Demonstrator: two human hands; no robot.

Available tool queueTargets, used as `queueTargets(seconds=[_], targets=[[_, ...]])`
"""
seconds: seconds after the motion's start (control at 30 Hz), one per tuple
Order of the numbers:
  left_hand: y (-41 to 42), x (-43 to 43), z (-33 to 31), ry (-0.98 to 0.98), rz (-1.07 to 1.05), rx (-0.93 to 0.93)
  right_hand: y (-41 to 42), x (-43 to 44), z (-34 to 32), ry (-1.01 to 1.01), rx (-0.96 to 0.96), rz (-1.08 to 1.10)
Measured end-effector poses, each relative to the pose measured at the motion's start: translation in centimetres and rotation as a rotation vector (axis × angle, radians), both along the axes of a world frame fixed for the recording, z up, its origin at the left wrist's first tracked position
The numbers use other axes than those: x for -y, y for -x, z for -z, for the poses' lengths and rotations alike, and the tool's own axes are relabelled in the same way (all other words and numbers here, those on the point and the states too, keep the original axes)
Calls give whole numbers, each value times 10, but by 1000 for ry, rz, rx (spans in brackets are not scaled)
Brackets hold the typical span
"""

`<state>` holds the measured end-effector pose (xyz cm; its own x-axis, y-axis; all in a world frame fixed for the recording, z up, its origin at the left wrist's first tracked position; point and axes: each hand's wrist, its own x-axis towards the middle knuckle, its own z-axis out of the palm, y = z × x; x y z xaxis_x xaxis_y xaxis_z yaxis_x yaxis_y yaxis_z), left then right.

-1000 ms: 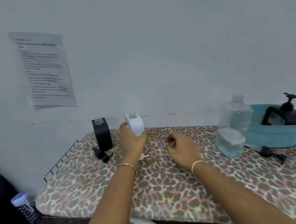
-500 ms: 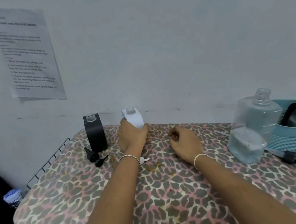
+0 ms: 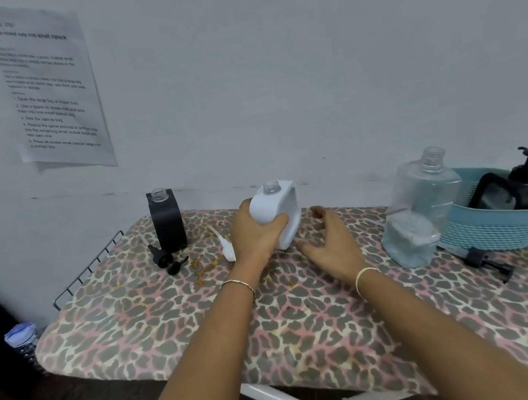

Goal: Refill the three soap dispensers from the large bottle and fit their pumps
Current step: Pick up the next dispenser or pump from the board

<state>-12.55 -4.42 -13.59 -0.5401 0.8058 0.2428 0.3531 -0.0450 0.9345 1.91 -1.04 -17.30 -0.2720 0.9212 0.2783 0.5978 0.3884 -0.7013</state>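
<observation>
My left hand (image 3: pixel 256 235) grips the white soap dispenser (image 3: pixel 279 209), which has no pump and leans to the left over the leopard-print board. Its white pump (image 3: pixel 227 248) lies just left of that hand. My right hand (image 3: pixel 329 243) hovers open beside the white dispenser, fingers loosely spread. A black square dispenser (image 3: pixel 167 221) stands open at the back left with a black pump (image 3: pixel 167 260) lying in front of it. The large clear bottle (image 3: pixel 420 210), uncapped and partly filled, stands at the right. A black dispenser with its pump fitted (image 3: pixel 527 186) sits in the teal basket.
The teal basket (image 3: pixel 500 229) stands at the far right, and another black pump (image 3: pixel 486 262) lies in front of it. A wire rack (image 3: pixel 88 270) ends the board on the left. A paper sheet (image 3: pixel 47 88) hangs on the wall. A small bottle (image 3: pixel 20 342) stands below left.
My left hand has lifted and tilted the white dispenser away from the wall. My right hand has opened and moved closer to it. The view has shifted nearer the board.
</observation>
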Motion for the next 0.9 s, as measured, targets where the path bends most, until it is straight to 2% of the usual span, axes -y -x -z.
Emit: queueTargets(seconds=[0.1, 0.2, 0.43, 0.63, 0.77, 0.9], targets=[[-14, 10, -1, 20, 123, 65, -14, 15, 1, -16, -103, 13], [-29, 23, 3, 56, 221, 33, -29, 30, 2, -36, -181, 35], [-60, 45, 17, 81, 314, 113, -62, 58, 1, -75, -202, 87], [-74, 48, 20, 84, 285, -10, -68, 67, 6, -100, -226, 175], [-74, 48, 26, 60, 185, -184, -72, 68, 13, -108, -211, 194], [-72, 50, 24, 35, 204, -201, -79, 68, 16, -105, -212, 218]])
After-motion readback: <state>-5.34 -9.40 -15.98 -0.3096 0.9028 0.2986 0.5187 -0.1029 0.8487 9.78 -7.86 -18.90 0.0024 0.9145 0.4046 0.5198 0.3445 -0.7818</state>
